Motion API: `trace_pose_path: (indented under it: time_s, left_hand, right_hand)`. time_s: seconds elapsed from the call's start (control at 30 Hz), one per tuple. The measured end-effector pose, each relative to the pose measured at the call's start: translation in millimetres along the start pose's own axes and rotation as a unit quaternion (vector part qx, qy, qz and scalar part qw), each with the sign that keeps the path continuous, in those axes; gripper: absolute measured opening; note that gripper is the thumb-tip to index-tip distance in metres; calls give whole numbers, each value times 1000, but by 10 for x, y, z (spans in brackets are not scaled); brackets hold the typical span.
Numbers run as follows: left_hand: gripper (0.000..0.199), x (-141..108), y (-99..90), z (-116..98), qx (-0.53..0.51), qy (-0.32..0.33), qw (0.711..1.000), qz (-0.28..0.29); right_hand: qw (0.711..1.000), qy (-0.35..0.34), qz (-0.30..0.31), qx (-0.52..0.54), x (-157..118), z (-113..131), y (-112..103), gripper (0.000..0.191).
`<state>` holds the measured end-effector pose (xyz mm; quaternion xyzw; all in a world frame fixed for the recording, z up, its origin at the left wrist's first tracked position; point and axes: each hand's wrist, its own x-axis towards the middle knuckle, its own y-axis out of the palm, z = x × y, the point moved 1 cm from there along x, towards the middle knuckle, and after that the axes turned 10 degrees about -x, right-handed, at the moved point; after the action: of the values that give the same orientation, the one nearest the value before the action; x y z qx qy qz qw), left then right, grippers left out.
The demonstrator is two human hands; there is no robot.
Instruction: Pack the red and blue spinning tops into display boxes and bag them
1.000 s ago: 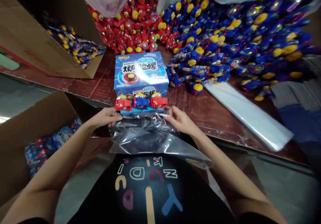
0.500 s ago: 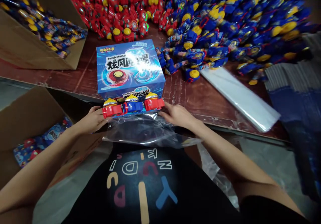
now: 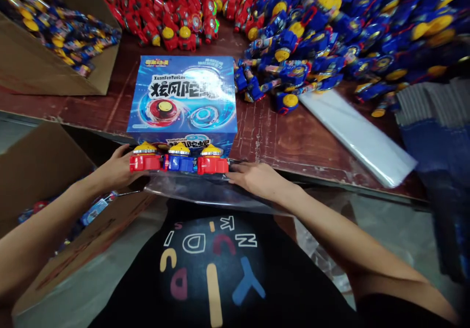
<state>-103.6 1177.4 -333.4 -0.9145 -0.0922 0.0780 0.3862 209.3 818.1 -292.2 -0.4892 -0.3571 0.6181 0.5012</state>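
Note:
A blue printed display box [image 3: 183, 93] of spinning tops stands at the table's front edge. Along its near side sits a row of three toys with yellow-tipped tops: a red one [image 3: 146, 161], a blue one [image 3: 179, 161] and another red one [image 3: 213, 162]. My left hand [image 3: 119, 169] is closed at the row's left end, its fingertips partly hidden behind the box. At the right end my right hand [image 3: 255, 177] is closed, fingers bent against the box's lower corner. Clear plastic film [image 3: 205, 191] stretches below the toys between both hands.
Heaps of red toys [image 3: 176, 5] and blue toys [image 3: 312, 39] cover the table's back. A stack of clear plastic bags [image 3: 360, 137] lies to the right. Cardboard boxes of toys stand on the table [image 3: 44, 68] and below its edge [image 3: 33, 171] at left.
The box has shifted left in view and turned a little, with both hands moving along. The clear film below the toys looks smoother and more stretched than before.

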Motion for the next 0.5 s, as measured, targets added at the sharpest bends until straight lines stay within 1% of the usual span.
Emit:
trace_pose_path:
  time_s: [0.03, 0.07, 0.1, 0.17, 0.2, 0.23, 0.27, 0.33, 0.37, 0.4, 0.47, 0.5]
  left_hand:
    - [23, 9, -68, -2, 5, 13, 1000, 9]
    - [23, 10, -151, -34, 12, 35, 999, 30]
    - [23, 3, -248, -97, 10, 63, 997, 53]
    - [22, -23, -457, -300, -28, 114, 990, 79]
    - [21, -35, -554, -421, -64, 124, 987, 76]
    - [18, -38, -636, -538, -109, 123, 985, 59]
    - [15, -26, -696, -640, -158, 114, 981, 29]
    - [15, 63, -742, -758, -254, 70, 963, -49]
    - [19, 147, -726, -770, -309, 43, 946, -84]
    - [25, 255, -687, -755, -367, 18, 923, -115]
    - [39, 515, -557, -682, -470, -14, 867, -167]
    - [46, 648, -476, -648, -507, -17, 839, -194]
  right_hand:
    - [1000, 0, 5, -11, -7, -2, -71, 32]
    - [1000, -12, 5, -10, -21, -22, -164, 34]
    - [999, -39, -5, 9, -38, -60, -277, 35]
    - [988, -121, -48, 87, -55, -181, -531, 33]
    - [975, -161, -77, 134, -43, -255, -652, 29]
    - [959, -190, -108, 179, -9, -331, -753, 24]
    - [944, -206, -137, 220, 50, -402, -825, 19]
    - [917, -191, -186, 296, 235, -511, -861, 14]
    - [902, -172, -209, 336, 350, -541, -827, 17]
    - [883, -149, -230, 381, 467, -551, -767, 21]
    - [831, -93, -278, 473, 669, -519, -608, 31]
    - [799, -55, -307, 515, 741, -484, -528, 36]
